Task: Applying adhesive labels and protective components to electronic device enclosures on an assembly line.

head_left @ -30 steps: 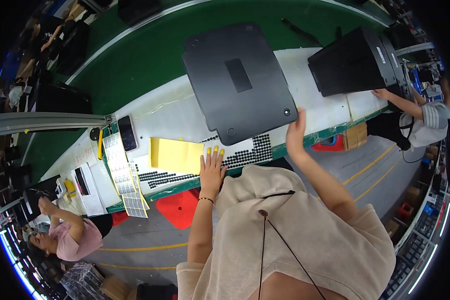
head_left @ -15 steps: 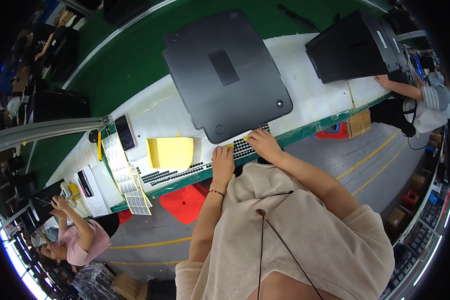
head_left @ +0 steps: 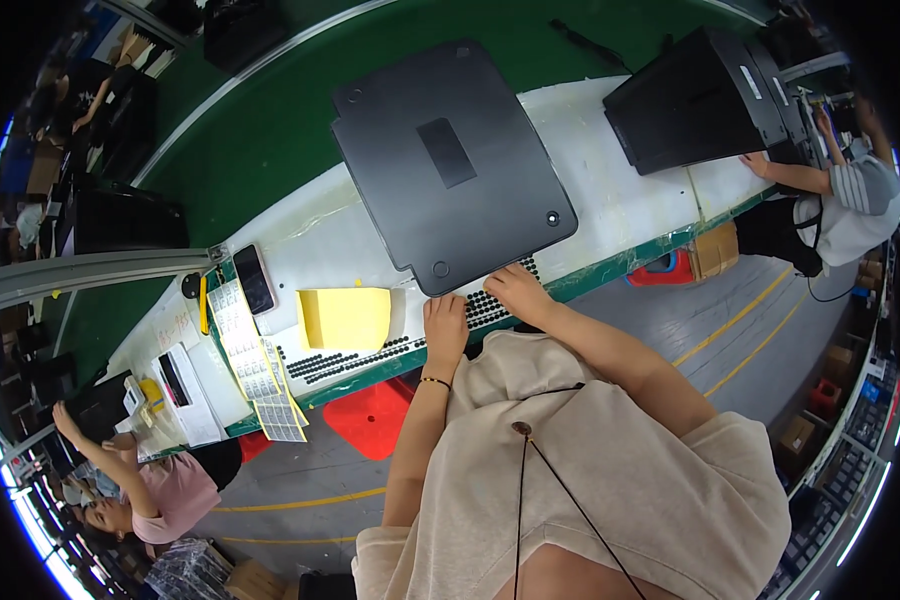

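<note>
A large dark grey plastic panel [head_left: 450, 215] lies in front of me, a rectangular patch in its middle and a bright round fitting at its near right corner. My left hand [head_left: 445, 322] is closed at the near edge of the panel, its fingertips against the corner. Along the same edge, farther right, my right hand [head_left: 517, 296] is closed too, fingers bent against the rim. The panel and the hands themselves hide the tips. Between and under my hands are rows of small round black pads [head_left: 485, 310]. More black pads [head_left: 345, 362] lie to the left.
Left of the panel are a yellow open box [head_left: 344, 320], a phone [head_left: 254, 278] and label sheets [head_left: 255, 350]. A black machine [head_left: 685, 105] stands right, with a co-worker's hand [head_left: 754, 163] beside it. Another co-worker [head_left: 175, 490] sits left. A red stool [head_left: 373, 415] is below the table.
My right hand has drawn slightly left along the panel's edge. Small yellow bits at my fingertips are no longer visible. The co-worker at left has raised an arm. The view has shifted slightly.
</note>
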Demonstrator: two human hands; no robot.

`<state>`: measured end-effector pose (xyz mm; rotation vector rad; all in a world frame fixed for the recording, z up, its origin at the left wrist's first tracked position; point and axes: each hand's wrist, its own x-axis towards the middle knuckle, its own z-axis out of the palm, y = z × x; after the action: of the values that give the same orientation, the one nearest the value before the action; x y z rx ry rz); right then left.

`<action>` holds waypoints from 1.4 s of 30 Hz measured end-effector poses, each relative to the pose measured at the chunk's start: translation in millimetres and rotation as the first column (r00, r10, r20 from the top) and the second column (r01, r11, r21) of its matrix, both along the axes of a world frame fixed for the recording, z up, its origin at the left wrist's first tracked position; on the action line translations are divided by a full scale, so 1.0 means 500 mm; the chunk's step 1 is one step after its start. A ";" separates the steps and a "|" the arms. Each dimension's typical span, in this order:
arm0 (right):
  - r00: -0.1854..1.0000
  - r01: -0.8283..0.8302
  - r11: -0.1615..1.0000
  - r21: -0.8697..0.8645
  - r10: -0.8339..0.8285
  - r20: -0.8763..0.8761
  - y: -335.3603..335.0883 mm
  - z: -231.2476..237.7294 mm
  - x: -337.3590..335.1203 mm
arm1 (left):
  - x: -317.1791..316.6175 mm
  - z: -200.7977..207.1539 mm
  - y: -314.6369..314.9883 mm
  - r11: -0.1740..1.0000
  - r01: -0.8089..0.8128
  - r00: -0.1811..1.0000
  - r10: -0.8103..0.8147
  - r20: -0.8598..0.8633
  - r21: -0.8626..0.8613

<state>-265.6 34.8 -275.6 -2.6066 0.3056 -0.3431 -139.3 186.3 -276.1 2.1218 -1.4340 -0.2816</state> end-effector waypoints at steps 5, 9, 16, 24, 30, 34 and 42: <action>1.000 -0.014 1.000 0.027 0.014 0.016 -0.016 0.021 0.001 | 0.007 0.004 -0.008 0.999 0.022 1.000 -0.022 -0.003 0.030; 0.893 0.391 0.859 0.330 -0.441 0.091 -0.061 0.083 -0.039 | 0.009 0.008 -0.010 0.998 0.062 0.994 -0.060 0.087 -0.022; 0.741 0.373 0.867 0.330 -0.492 0.456 -0.138 0.472 -0.024 | 0.023 0.003 -0.013 0.992 0.119 0.987 -0.123 0.105 0.043; 0.944 0.137 0.989 0.047 -0.145 0.298 -0.136 0.578 0.038 | 0.026 0.059 0.030 0.989 -0.124 0.982 0.111 -0.150 -0.081; 0.934 0.159 0.984 -0.082 -0.123 0.335 -0.132 0.560 0.045 | 0.037 0.194 0.063 0.889 -0.421 0.870 0.340 -0.356 -0.180; 0.902 0.181 0.980 -0.082 -0.132 0.412 -0.123 0.537 0.029 | 0.052 0.292 0.056 0.827 -0.503 0.828 0.378 -0.414 -0.252; 0.722 0.045 0.523 0.851 -0.605 0.334 -0.070 0.509 0.067 | 0.073 0.502 -0.016 0.830 -0.349 0.920 0.215 -0.326 -0.435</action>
<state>-232.0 -0.2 -20.9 -1.3857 0.5959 -0.9179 -102.6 178.4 -25.0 1.7644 -0.8948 -0.0692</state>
